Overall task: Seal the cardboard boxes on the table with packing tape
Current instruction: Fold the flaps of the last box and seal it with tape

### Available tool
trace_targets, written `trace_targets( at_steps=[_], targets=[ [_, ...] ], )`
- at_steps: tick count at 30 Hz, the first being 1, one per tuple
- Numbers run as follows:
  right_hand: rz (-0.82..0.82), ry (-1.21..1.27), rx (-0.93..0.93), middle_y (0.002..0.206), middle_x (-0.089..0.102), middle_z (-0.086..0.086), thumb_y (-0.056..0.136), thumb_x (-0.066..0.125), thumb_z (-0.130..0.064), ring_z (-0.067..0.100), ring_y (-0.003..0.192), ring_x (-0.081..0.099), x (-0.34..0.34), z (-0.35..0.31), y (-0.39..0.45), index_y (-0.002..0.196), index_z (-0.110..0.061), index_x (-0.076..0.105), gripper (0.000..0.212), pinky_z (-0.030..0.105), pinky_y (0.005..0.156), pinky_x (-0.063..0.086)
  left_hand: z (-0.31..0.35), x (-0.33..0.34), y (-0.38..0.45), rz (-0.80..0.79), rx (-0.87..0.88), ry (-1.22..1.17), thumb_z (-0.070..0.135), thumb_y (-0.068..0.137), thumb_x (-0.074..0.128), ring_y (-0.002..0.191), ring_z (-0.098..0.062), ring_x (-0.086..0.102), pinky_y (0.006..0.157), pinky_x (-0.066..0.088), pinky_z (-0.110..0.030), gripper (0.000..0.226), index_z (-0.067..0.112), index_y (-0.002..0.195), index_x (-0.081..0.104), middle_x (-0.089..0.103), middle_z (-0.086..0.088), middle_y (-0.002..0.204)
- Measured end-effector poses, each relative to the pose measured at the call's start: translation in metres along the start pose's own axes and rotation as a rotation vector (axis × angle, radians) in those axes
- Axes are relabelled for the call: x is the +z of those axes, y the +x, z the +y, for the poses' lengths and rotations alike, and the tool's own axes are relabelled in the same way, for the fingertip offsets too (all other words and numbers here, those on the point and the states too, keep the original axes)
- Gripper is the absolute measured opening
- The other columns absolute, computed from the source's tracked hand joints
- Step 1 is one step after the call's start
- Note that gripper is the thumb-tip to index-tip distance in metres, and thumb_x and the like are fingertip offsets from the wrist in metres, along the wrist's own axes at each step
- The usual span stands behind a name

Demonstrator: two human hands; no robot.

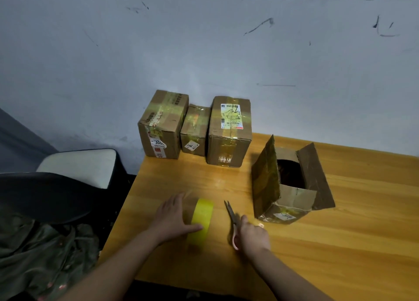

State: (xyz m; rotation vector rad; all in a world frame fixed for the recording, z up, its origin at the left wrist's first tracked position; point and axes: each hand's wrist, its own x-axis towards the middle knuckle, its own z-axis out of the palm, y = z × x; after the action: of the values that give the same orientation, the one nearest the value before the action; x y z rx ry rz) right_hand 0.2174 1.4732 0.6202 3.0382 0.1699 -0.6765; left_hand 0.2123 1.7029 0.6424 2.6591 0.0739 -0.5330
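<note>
Nearest, left hand [171, 219] is resting flat-fingered against tape roll [200, 219]; right hand [251, 235] is gripping scissors [231, 217]. Three taped boxes [229, 130] are standing sealed; open box [288, 183] is awaiting tape.

Two hands at a wooden table with tape, scissors and four cardboard boxes.

The left hand [172, 219] rests against a roll of yellow packing tape [201, 220] standing on edge on the table [340, 244], thumb across its side. The right hand [252, 236] grips the handles of scissors [231, 214], blades closed and pointing away. Just right of them sits an open box [292, 183], flaps up. Three taped boxes [229, 130] stand in a row against the wall [204, 40]. A chair [79, 164] stands left of the table.
</note>
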Motion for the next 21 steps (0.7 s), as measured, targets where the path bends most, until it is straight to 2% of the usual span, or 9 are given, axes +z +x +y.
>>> trace_targets(
  at_steps=[3, 6, 8, 10, 13, 14, 16, 18, 21],
  targets=[
    [-0.040, -0.123, -0.075, 0.125, 0.061, 0.006, 0.101, 0.042, -0.025, 0.026, 0.110, 0.062, -0.002, -0.006, -0.001, 0.143, -0.011, 0.029, 0.046, 0.032, 0.078, 0.048, 0.000, 0.000, 0.000, -0.028, 0.011, 0.001, 0.072, 0.070, 0.063, 0.146, -0.020, 0.013, 0.119, 0.014, -0.037, 0.115, 0.023, 0.153, 0.001, 0.010, 0.000, 0.160],
    [0.004, -0.048, -0.119, 0.119, 0.064, 0.005, 0.101, 0.041, -0.030, 0.028, 0.107, 0.063, -0.007, -0.009, -0.006, 0.131, -0.014, 0.044, 0.034, 0.034, 0.079, 0.048, 0.001, 0.000, 0.000, -0.036, 0.010, 0.019, 0.073, 0.071, 0.062, 0.146, -0.021, 0.012, 0.118, 0.012, -0.037, 0.115, 0.019, 0.152, 0.001, 0.009, -0.002, 0.160],
    [0.051, 0.264, -0.111, 0.099, 0.066, 0.002, 0.098, 0.045, -0.042, 0.026, 0.093, 0.066, -0.012, -0.015, -0.009, 0.108, -0.020, 0.056, 0.026, 0.036, 0.075, 0.048, 0.004, 0.000, -0.001, -0.017, 0.009, 0.047, 0.073, 0.072, 0.061, 0.146, -0.021, 0.013, 0.117, 0.012, -0.036, 0.114, 0.017, 0.152, 0.002, 0.010, -0.003, 0.159],
    [-0.067, 0.835, -0.065, 0.085, 0.062, 0.002, 0.095, 0.053, -0.046, 0.020, 0.066, 0.063, -0.014, -0.026, -0.011, 0.087, -0.023, 0.056, 0.025, 0.040, 0.064, 0.051, 0.010, -0.002, -0.002, -0.010, 0.003, 0.065, 0.076, 0.070, 0.059, 0.145, -0.022, 0.014, 0.117, 0.013, -0.036, 0.115, 0.016, 0.151, 0.003, 0.010, -0.003, 0.159],
    [-0.309, 1.256, -0.019, 0.087, 0.056, 0.001, 0.096, 0.053, -0.043, 0.011, 0.052, 0.058, -0.018, -0.038, -0.018, 0.100, -0.020, 0.054, 0.023, 0.022, 0.039, 0.036, 0.018, -0.001, -0.003, -0.011, 0.007, 0.056, 0.100, 0.043, 0.034, 0.144, -0.023, 0.015, 0.116, 0.016, -0.038, 0.140, 0.017, 0.151, 0.002, 0.010, -0.003, 0.159],
    [-0.363, 1.326, -0.001, 0.083, 0.054, -0.004, 0.097, 0.052, -0.042, 0.010, 0.056, 0.060, -0.018, -0.040, -0.022, 0.103, -0.019, 0.054, 0.024, 0.018, 0.040, 0.032, 0.019, 0.000, -0.003, -0.001, 0.023, 0.058, 0.103, 0.036, 0.028, 0.144, -0.023, 0.015, 0.116, 0.016, -0.038, 0.145, 0.017, 0.151, 0.001, 0.009, -0.002, 0.159],
    [-0.424, 1.487, 0.050, 0.080, 0.053, -0.007, 0.097, 0.053, -0.038, 0.011, 0.061, 0.060, -0.015, -0.043, -0.027, 0.106, -0.021, 0.055, 0.020, 0.016, 0.045, 0.035, 0.019, 0.001, -0.001, 0.020, 0.065, 0.057, 0.095, 0.048, 0.037, 0.146, -0.022, 0.011, 0.117, 0.011, -0.038, 0.135, 0.017, 0.151, -0.003, 0.005, -0.002, 0.159],
    [-0.451, 1.656, 0.138, 0.098, 0.061, -0.001, 0.097, 0.054, -0.034, 0.012, 0.060, 0.059, -0.006, -0.041, -0.026, 0.112, -0.025, 0.053, 0.017, 0.020, 0.055, 0.046, 0.016, -0.005, -0.001, 0.019, 0.108, 0.034, 0.086, 0.054, 0.047, 0.147, -0.021, 0.005, 0.118, 0.007, -0.038, 0.130, 0.018, 0.151, -0.007, 0.000, -0.002, 0.160],
    [-0.524, 1.954, 0.291, 0.110, 0.069, 0.011, 0.098, 0.052, -0.032, 0.022, 0.074, 0.061, 0.013, -0.040, -0.019, 0.120, -0.020, 0.052, 0.025, 0.040, 0.092, 0.049, 0.010, -0.017, -0.006, 0.127, 0.113, -0.125, 0.085, 0.049, 0.038, 0.146, -0.020, 0.008, 0.117, 0.014, -0.038, 0.128, 0.022, 0.151, -0.003, 0.004, -0.001, 0.159]
  ],
)
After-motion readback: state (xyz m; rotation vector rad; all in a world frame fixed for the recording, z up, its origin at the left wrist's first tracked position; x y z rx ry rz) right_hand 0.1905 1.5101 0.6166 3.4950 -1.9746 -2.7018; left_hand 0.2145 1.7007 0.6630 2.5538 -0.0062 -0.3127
